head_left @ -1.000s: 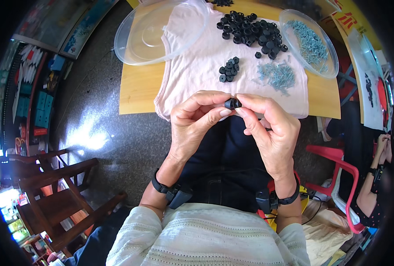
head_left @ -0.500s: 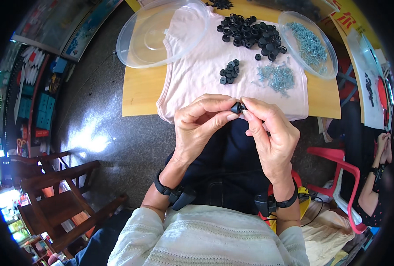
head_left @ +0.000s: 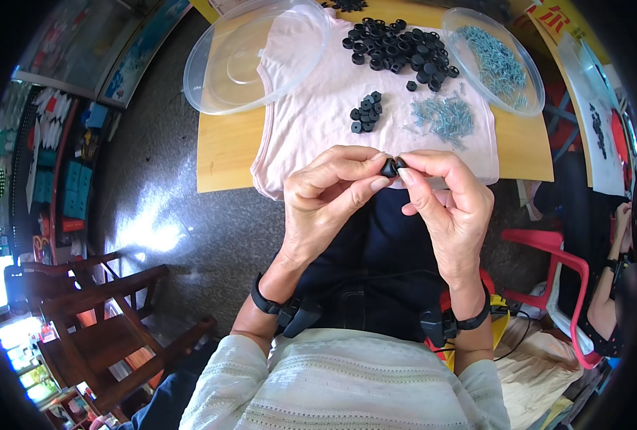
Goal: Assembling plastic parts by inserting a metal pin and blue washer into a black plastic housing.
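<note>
Between the thumb and fingertips of my left hand (head_left: 323,199) is a small rounded black plastic piece (head_left: 388,169). My right hand (head_left: 453,202) pinches a second small black piece (head_left: 400,163) right beside it; whether the two touch is hard to tell. Both hands are raised over my lap, at the near edge of a pale pink cloth (head_left: 311,129). Beyond them on the cloth lie a small cluster of black plastic parts (head_left: 365,113) and a loose heap of silvery screws (head_left: 444,120). A larger pile of black caps (head_left: 393,49) sits farther back.
A clear round plastic lid or tray (head_left: 198,68) lies at the table's left. Another clear tray (head_left: 537,100) full of screws stands at the right. A wooden chair (head_left: 103,322) is at lower left, a red-framed chair (head_left: 583,287) at right. Another person's arm (head_left: 605,294) shows far right.
My right hand has shifted slightly right, and more of the black piece in its fingertips now shows. The left hand keeps its pinch. The whole view has shifted a little.
</note>
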Demonstrator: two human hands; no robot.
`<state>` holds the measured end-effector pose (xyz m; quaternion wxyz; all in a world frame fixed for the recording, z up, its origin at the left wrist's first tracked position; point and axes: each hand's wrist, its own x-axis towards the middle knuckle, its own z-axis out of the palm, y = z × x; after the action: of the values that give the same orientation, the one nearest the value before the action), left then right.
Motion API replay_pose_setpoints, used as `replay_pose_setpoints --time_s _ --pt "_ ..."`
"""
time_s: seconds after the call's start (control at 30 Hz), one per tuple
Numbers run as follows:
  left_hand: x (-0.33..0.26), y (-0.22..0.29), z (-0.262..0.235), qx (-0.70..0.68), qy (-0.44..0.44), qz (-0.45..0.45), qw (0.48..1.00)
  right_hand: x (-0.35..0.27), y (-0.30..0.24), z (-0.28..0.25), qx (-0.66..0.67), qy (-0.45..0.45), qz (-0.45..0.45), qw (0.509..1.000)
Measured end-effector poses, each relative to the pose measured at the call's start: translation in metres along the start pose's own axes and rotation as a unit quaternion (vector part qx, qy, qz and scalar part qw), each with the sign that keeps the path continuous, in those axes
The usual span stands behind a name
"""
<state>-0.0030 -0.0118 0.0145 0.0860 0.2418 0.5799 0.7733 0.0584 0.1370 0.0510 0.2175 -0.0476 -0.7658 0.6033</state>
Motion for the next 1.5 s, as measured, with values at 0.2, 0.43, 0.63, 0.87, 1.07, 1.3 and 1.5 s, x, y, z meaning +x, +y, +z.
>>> replay_pose_setpoints --time_s 0.2,0.43,0.63,0.87,1.07,1.3,1.5 --pt "0.000 -0.001 -0.002 -0.021 0.006 -0.012 1.000 -0.001 0.004 0.003 -0.061 0.003 -0.076 0.995" --pt "-0.001 0.001 0.001 -0.050 0.021 -0.029 0.998 -0.002 -0.001 0.002 -0.125 -0.009 -0.147 0.981" --pt "-0.003 0.001 0.003 -0.101 0.037 -0.063 0.992 -0.003 0.001 0.006 -0.143 -0.012 -0.150 0.978" --pt "-0.004 0.001 0.008 -0.159 0.051 -0.098 0.981 -0.003 0.010 0.004 -0.178 -0.002 -0.182 0.967" --pt "-0.005 -0.003 0.011 -0.199 0.061 -0.133 0.969 -0.002 0.012 0.003 -0.196 -0.001 -0.202 0.960" --pt "-0.009 -0.006 0.016 -0.195 0.067 -0.127 0.970 -0.004 0.015 0.001 -0.209 0.002 -0.222 0.952" --pt "-0.011 -0.013 0.023 -0.202 0.080 -0.121 0.969 -0.008 0.025 0.005 -0.224 0.037 -0.242 0.943"
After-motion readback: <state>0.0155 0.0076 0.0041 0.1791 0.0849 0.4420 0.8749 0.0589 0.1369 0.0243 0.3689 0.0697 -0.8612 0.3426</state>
